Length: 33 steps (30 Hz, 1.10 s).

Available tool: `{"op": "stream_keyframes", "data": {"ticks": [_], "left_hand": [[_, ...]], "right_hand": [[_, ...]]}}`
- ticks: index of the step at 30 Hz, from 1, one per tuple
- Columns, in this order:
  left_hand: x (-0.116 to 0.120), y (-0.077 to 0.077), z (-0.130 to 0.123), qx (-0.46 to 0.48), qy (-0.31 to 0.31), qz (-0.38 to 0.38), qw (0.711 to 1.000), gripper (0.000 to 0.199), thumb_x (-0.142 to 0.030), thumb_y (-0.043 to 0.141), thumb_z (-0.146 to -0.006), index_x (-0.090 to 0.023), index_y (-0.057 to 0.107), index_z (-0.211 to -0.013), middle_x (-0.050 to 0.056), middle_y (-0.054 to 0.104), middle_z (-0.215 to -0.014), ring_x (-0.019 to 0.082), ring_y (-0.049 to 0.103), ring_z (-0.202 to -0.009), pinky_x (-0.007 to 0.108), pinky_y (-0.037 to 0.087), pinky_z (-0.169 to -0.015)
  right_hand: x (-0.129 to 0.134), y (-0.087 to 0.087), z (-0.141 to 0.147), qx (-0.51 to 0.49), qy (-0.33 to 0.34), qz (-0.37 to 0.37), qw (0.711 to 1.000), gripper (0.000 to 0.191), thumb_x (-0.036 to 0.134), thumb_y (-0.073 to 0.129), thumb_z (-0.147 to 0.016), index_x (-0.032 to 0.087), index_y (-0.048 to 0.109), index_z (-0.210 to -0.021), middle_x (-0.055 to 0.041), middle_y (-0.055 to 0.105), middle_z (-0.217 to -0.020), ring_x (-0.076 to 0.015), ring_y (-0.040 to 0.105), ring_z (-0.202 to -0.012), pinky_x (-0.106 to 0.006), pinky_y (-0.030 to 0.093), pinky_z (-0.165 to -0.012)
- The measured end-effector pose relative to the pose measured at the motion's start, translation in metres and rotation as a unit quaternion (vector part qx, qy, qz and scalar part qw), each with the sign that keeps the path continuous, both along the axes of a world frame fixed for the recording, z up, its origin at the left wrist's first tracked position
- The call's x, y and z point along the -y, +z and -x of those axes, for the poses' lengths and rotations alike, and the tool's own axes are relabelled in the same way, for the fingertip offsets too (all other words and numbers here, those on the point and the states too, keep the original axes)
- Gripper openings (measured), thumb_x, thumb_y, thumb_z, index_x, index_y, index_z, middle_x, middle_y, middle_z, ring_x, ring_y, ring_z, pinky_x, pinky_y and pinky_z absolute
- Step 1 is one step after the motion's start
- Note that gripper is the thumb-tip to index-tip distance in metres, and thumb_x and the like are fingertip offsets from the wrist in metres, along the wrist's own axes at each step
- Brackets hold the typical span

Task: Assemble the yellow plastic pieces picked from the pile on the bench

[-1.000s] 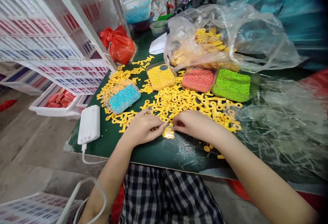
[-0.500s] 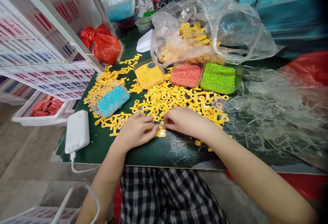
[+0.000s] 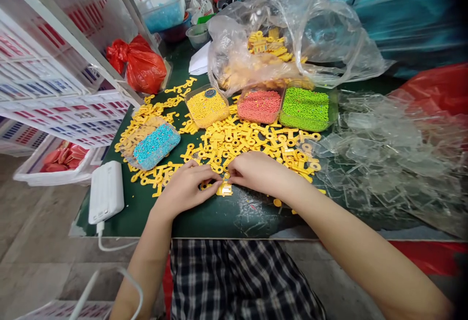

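My left hand (image 3: 190, 186) and my right hand (image 3: 252, 172) meet over a small yellow plastic piece (image 3: 224, 188) near the table's front edge. The fingertips of both hands are closed at its upper end, the left from one side and the right from the other. Loose yellow pieces (image 3: 234, 139) are heaped just beyond my hands. Behind them stand clear trays of yellow beads (image 3: 207, 108), red beads (image 3: 260, 105) and green beads (image 3: 306, 108). A tray of blue beads (image 3: 157, 143) rests tilted on yellow pieces at the left.
A white power bank (image 3: 107, 190) with a cable lies at the table's left edge. Clear plastic pieces (image 3: 395, 159) are piled at the right. At the back are a clear bag (image 3: 329, 42) and a red bag (image 3: 144, 64). White crates (image 3: 66, 110) stand left.
The whole view has shifted slightly, so the table's things appear a little further left. Both hands remain at the small yellow piece, with only slight finger movement.
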<state>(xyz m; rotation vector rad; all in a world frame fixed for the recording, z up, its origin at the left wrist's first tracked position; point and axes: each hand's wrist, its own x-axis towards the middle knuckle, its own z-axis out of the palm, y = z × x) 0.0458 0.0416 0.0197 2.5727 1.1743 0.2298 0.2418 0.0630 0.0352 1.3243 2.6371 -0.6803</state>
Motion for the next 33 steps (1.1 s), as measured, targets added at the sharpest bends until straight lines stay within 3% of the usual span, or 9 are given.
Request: {"op": "stream_keyframes", "data": {"ticks": [5, 14, 20, 23, 28, 33], "left_hand": [[0.001, 0.010, -0.011, -0.080, -0.011, -0.012, 0.997, 0.023, -0.029, 0.050, -0.092, -0.021, 0.070, -0.083, -0.001, 0.073, -0.079, 0.016, 0.062, -0.076, 0.033, 0.035, -0.078], [0.022, 0.010, -0.040, -0.179, 0.131, -0.069, 0.973, 0.023, -0.023, 0.053, -0.087, -0.019, 0.070, -0.072, 0.006, 0.073, -0.072, 0.023, 0.063, -0.068, 0.034, 0.033, -0.064], [0.020, 0.010, -0.042, -0.171, 0.145, -0.090, 0.970, 0.019, -0.023, 0.057, -0.080, -0.020, 0.064, -0.062, 0.003, 0.064, -0.055, 0.020, 0.056, -0.053, 0.030, 0.030, -0.055], [0.012, 0.013, -0.039, -0.154, 0.136, -0.051, 0.977, 0.018, -0.024, 0.057, -0.077, -0.020, 0.065, -0.061, 0.001, 0.060, -0.051, 0.016, 0.051, -0.048, 0.027, 0.027, -0.052], [-0.001, 0.020, -0.028, -0.080, 0.161, 0.106, 0.978, 0.016, -0.026, 0.056, -0.073, -0.019, 0.068, -0.065, -0.002, 0.056, -0.055, 0.012, 0.049, -0.052, 0.023, 0.030, -0.050], [-0.011, 0.023, -0.015, 0.038, 0.210, 0.148, 0.966, 0.021, -0.035, 0.059, -0.072, -0.017, 0.069, -0.068, -0.004, 0.046, -0.052, 0.010, 0.042, -0.050, 0.022, 0.033, -0.049]], "right_hand": [[0.000, 0.000, -0.001, -0.004, -0.001, -0.001, 1.000, 0.018, 0.026, 0.060, -0.092, 0.016, 0.073, -0.097, -0.0092, 0.074, -0.094, -0.0228, 0.067, -0.088, -0.028, 0.043, -0.072], [0.001, 0.009, -0.003, -0.005, 0.006, -0.004, 1.000, 0.021, 0.018, 0.053, -0.092, 0.013, 0.073, -0.099, -0.0118, 0.073, -0.099, -0.0230, 0.067, -0.093, -0.028, 0.044, -0.073], [0.001, 0.014, -0.006, -0.006, 0.010, 0.001, 1.000, 0.022, 0.018, 0.054, -0.092, 0.013, 0.073, -0.102, -0.0124, 0.073, -0.101, -0.0217, 0.066, -0.092, -0.027, 0.044, -0.073], [0.001, 0.016, -0.007, -0.006, 0.009, -0.001, 1.000, 0.023, 0.017, 0.053, -0.092, 0.012, 0.072, -0.103, -0.0130, 0.073, -0.102, -0.0220, 0.066, -0.093, -0.027, 0.044, -0.073], [0.002, 0.013, -0.007, -0.008, 0.012, -0.005, 1.000, 0.021, 0.021, 0.056, -0.092, 0.013, 0.072, -0.103, -0.0126, 0.073, -0.099, -0.0222, 0.067, -0.092, -0.027, 0.044, -0.072], [0.002, 0.012, -0.006, -0.007, 0.010, -0.005, 1.000, 0.019, 0.024, 0.059, -0.092, 0.014, 0.073, -0.099, -0.0114, 0.073, -0.095, -0.0209, 0.066, -0.089, -0.026, 0.043, -0.071]]}}
